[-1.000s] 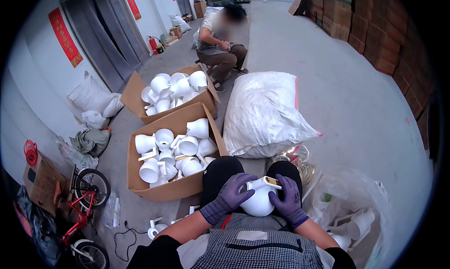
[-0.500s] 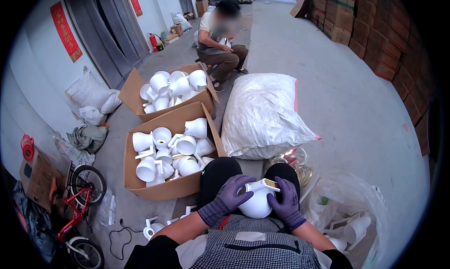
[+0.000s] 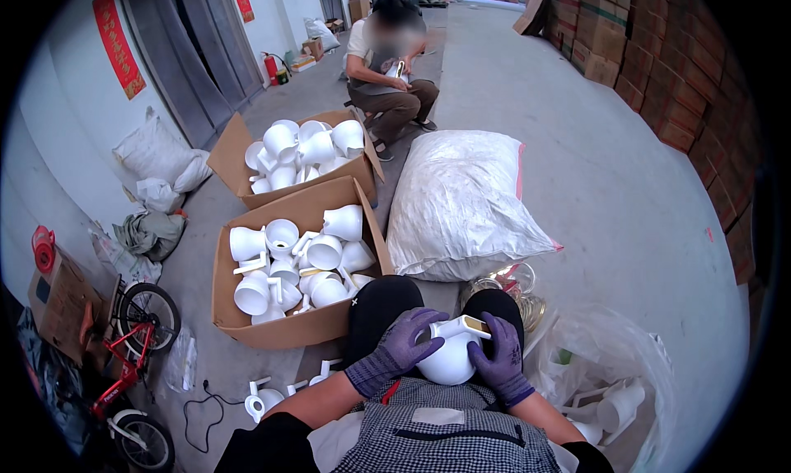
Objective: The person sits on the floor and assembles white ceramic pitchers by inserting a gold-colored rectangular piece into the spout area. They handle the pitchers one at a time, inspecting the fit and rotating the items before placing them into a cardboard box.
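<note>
A round white plastic pot body (image 3: 447,362) rests in my lap, its handle (image 3: 463,325) uppermost with a gold-coloured strip along it. My left hand (image 3: 399,346), in a purple glove, is wrapped against the pot's left side. On the opposite side my right hand (image 3: 500,356), gloved the same way, presses with its thumb low on the body and its fingers beside the handle's end. Between them the two hands hold the pot; its underside is hidden by my lap.
Two open cartons, one near (image 3: 280,336) and one farther (image 3: 229,156), hold white pot bodies. Ahead lies a stuffed white sack (image 3: 461,201); at right, a clear plastic bag (image 3: 659,366) holds white parts. A red bicycle (image 3: 132,374) stands left. Another person (image 3: 391,69) sits ahead, holding a white piece.
My hands keep the same hold on the pot, which has barely moved. The view has shifted slightly. The other person's hands and white piece sit a little differently.
</note>
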### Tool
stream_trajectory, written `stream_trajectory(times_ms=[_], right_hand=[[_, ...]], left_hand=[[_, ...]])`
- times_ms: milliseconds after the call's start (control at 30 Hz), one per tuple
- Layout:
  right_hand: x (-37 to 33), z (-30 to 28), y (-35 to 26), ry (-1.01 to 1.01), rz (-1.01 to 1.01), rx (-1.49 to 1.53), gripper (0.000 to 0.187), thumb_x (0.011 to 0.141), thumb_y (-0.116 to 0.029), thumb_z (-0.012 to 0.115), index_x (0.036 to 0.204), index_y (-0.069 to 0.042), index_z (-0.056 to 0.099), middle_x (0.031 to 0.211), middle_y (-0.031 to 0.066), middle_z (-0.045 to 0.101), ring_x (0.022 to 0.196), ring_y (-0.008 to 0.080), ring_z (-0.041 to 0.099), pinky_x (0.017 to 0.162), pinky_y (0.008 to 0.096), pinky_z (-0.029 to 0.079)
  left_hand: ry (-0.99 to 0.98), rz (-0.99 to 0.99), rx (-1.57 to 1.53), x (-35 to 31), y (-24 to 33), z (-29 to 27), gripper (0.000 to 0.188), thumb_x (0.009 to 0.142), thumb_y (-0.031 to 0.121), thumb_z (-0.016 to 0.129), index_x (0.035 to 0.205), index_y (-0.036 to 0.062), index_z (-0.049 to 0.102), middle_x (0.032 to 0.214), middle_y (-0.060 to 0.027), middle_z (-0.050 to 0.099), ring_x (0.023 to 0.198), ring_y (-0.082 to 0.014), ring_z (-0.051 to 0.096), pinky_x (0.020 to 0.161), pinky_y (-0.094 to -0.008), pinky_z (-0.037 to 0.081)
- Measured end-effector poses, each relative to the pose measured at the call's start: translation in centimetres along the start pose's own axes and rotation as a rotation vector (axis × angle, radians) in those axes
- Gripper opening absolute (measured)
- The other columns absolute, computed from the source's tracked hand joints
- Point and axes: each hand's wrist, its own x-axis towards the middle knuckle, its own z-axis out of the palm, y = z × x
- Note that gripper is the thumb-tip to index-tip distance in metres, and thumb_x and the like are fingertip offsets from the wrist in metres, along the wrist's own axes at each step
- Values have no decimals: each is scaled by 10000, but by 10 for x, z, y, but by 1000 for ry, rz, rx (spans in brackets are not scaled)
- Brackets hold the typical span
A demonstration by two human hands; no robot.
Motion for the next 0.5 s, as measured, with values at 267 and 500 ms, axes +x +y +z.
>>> stream_trajectory(times_ms=[267,500], right_hand=[[0,0,-1,1,4,-6,657,756,-251,742,1339,-14,553,1219,199,615,1145,373,572,1023,468,440],[1,1,-1,8,10,-13,631,768,-270,748,1314,-8,571,1201,211,624,1128,380,586,1013,467,447]], left_hand=[[7,5,-8,-1,-1,1,494,866,266,699,1313,73,609,1292,-154,603,1258,-337,528,1104,-455,401],[5,11,4,0,0,0,495,866,259,705,1315,74,608,1296,-152,602,1259,-335,528,1105,-456,402]])
